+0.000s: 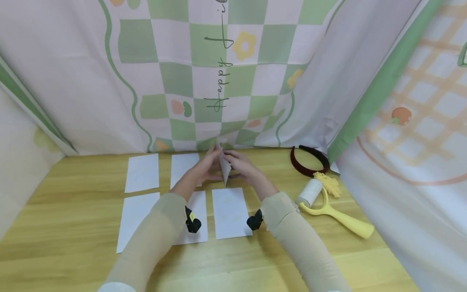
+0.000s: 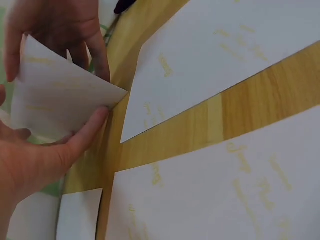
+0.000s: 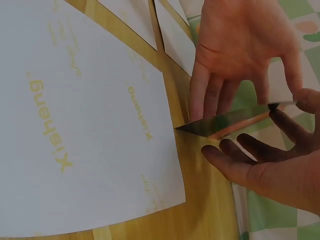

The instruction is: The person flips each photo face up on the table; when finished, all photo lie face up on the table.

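Where the tabletop meets its backdrop, a printed cloth [image 1: 208, 42] hangs behind and beside everything, checked in green and white with "Happy" lettered sideways down the middle. Below it spreads the wood-grained tabletop [image 1: 204, 269]. Two beige sleeves [image 1: 306, 247] reach forward across it.

Five white cards [image 1: 232, 213] lie flat in two rows, three nearer the person and two farther off, partly covered by the left arm; faint yellow lettering, "Xisheng" in places, runs over them. At the right, a yellow forked handle [image 1: 344, 219] lies with its prongs toward the far edge.

Beyond the near right card, in the far row's third place, the upright card [image 1: 223, 164] stands on edge between the hands, its pale printed side facing left and its other side dark and glossy. Whether its low corner touches the wood I cannot tell. On the pale side the left hand [image 1: 204, 166] rests fairly straight, spread fingers against it; opposite, the right hand [image 1: 242, 166] pinches its end nearer the cloth.

Just beyond the fork sits a dark red headband [image 1: 310, 162]. Smaller still, a white cylinder [image 1: 310, 192] lies at the prongs, with a crumpled yellow bundle [image 1: 329, 184] close beside it, next to the headband.
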Action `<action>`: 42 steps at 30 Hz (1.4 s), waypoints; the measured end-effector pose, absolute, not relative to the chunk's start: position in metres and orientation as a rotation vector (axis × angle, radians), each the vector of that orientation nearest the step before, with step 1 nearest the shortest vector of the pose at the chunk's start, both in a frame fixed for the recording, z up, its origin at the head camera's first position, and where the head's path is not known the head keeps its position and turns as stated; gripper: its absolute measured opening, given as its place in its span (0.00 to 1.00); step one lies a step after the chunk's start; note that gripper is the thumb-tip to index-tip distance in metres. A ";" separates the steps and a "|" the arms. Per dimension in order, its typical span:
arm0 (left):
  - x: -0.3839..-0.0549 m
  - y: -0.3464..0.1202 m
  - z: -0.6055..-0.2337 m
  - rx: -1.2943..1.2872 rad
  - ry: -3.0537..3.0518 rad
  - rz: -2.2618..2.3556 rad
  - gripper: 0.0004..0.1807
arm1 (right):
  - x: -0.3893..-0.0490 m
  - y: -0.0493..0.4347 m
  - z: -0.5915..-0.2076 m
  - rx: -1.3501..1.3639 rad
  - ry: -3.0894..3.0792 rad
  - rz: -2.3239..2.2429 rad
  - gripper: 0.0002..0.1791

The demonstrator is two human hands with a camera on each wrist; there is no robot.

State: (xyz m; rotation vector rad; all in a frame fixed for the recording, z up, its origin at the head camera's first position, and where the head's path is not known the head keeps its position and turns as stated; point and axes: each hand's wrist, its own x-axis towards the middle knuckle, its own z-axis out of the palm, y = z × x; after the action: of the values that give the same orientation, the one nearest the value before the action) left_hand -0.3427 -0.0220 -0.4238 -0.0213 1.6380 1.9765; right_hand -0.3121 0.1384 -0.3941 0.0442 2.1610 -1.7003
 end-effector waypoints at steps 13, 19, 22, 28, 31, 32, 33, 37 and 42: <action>-0.344 -0.025 -0.436 -0.100 1.567 2.064 0.30 | -0.313 0.135 -0.415 -0.342 2.541 -1.185 0.28; -0.339 -0.023 -0.441 -0.004 2.129 1.899 0.38 | -0.313 0.144 -0.424 -0.648 2.795 -0.598 0.30; -0.334 -0.021 -0.443 0.058 2.561 1.617 0.38 | -0.313 0.147 -0.426 -0.580 2.807 -0.477 0.30; -0.328 -0.018 -0.443 0.202 2.897 1.148 0.30 | -0.314 0.154 -0.433 -0.483 2.823 -0.340 0.31; -0.328 -0.017 -0.444 0.260 2.906 1.016 0.25 | -0.314 0.156 -0.436 -0.477 2.839 -0.314 0.32; -0.329 -0.017 -0.444 0.281 2.912 0.976 0.24 | -0.315 0.157 -0.437 -0.476 2.844 -0.310 0.31; -0.329 -0.017 -0.444 0.303 2.914 0.942 0.25 | -0.315 0.158 -0.437 -0.476 2.853 -0.308 0.31; -0.330 -0.017 -0.447 0.382 2.909 0.833 0.29 | -0.315 0.159 -0.438 -0.431 2.866 -0.300 0.31; -0.330 -0.017 -0.447 0.385 2.874 0.760 0.31 | -0.315 0.161 -0.438 -0.356 2.856 -0.295 0.31</action>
State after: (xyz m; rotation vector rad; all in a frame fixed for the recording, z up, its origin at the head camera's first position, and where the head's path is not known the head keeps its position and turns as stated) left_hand -0.3303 -0.0171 -0.4471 0.3854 2.8738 0.7605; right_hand -0.3150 0.1606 -0.4380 -0.3562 2.8561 -0.2946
